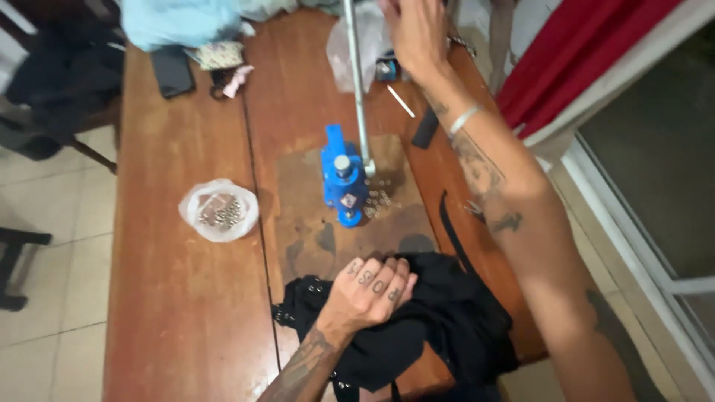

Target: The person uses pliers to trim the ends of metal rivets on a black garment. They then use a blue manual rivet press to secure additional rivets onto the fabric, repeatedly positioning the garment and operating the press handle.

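My left hand [372, 289] is closed into a fist, gripping the black fabric [439, 327] that lies bunched at the near edge of the wooden table [186, 298]. My right hand [415, 31] reaches up to the top of the long metal lever [357, 82] of a blue hand press [341, 177]; whether it grips the lever I cannot tell, since the fingers are cut off by the frame. Several small silver eyelets [377, 201] lie scattered beside the press base, which stands on a brown board.
A clear plastic bag of metal eyelets [219, 211] sits left of the press. At the far end are a dark phone [172, 71], light blue cloth [179, 21], a plastic bag [372, 45] and a white stick [401, 100]. A red curtain [573, 59] hangs right.
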